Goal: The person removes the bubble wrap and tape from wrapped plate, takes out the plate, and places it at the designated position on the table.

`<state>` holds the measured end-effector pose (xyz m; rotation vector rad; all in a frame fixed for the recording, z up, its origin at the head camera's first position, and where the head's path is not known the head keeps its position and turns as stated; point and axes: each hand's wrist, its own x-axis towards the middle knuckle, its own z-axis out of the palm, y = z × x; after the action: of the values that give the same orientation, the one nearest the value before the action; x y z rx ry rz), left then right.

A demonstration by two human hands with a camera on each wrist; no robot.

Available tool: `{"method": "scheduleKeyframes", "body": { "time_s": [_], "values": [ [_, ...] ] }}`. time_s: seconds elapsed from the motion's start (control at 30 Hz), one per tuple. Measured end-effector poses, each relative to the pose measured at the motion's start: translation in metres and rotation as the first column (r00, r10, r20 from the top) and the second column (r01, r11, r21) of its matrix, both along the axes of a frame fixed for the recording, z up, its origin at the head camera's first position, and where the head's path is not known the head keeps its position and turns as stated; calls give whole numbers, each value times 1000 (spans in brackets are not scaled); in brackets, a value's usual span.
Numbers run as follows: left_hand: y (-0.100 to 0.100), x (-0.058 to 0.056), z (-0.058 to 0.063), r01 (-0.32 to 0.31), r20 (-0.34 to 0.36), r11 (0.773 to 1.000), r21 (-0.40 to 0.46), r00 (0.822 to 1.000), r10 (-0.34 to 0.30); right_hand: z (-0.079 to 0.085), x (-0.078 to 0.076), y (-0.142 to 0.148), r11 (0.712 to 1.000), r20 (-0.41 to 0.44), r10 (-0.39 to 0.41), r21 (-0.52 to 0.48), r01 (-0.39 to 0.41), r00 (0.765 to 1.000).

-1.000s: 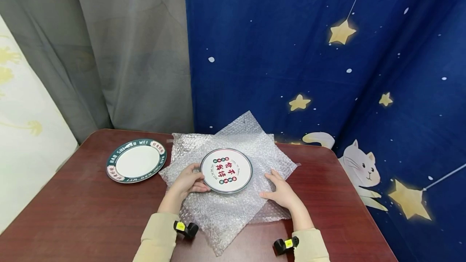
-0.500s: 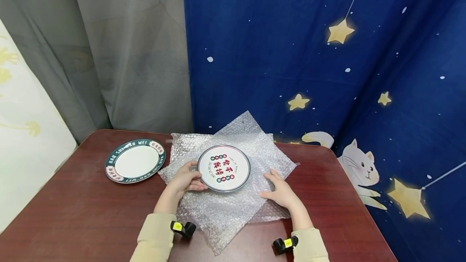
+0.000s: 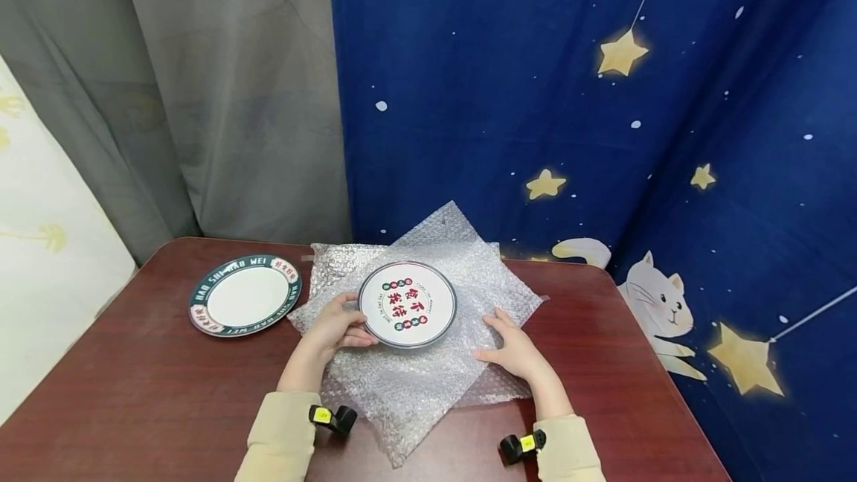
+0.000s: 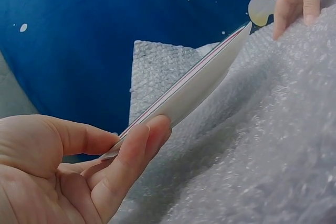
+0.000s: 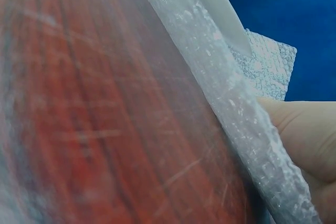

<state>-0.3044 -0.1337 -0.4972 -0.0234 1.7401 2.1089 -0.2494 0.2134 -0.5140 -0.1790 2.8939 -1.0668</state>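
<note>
My left hand (image 3: 335, 327) pinches the left rim of a round white plate (image 3: 407, 303) with red characters and a dark rim line. In the left wrist view the thumb and fingers of the left hand (image 4: 79, 166) grip the edge of the plate (image 4: 205, 85), which is tilted and raised off the bubble wrap (image 4: 262, 156). Two overlapping sheets of bubble wrap (image 3: 402, 393) lie beneath it. My right hand (image 3: 515, 348), fingers spread, rests at the right side of the wrap, apart from the plate. Only part of the right hand (image 5: 310, 135) shows in the right wrist view.
A second plate (image 3: 248, 296), white with a dark green lettered rim, lies flat at the left of the reddish-brown table (image 3: 167, 393). Grey (image 3: 254, 95) and blue star-patterned curtains (image 3: 469, 95) hang behind the table's far edge.
The plate in my left hand has risen slightly and shifted a little left. My right hand stays on the bubble wrap. The head view has drifted slightly.
</note>
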Motion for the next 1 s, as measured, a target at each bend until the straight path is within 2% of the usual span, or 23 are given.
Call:
{"method": "scheduleKeyframes", "body": {
  "time_s": [0.3,0.67,1.0],
  "values": [
    [-6,1,10,-15,-12,1000,-11,1000,15,0,-1,0,1000,3,-5,5,5,1000],
    [-14,6,21,1,-47,1000,13,999,0,0,0,1,1000,-5,2,8,-2,1000],
    [-24,5,25,-37,-18,999,24,999,38,-1,0,1,1000,1,1,15,-1,1000]
  ]
}}
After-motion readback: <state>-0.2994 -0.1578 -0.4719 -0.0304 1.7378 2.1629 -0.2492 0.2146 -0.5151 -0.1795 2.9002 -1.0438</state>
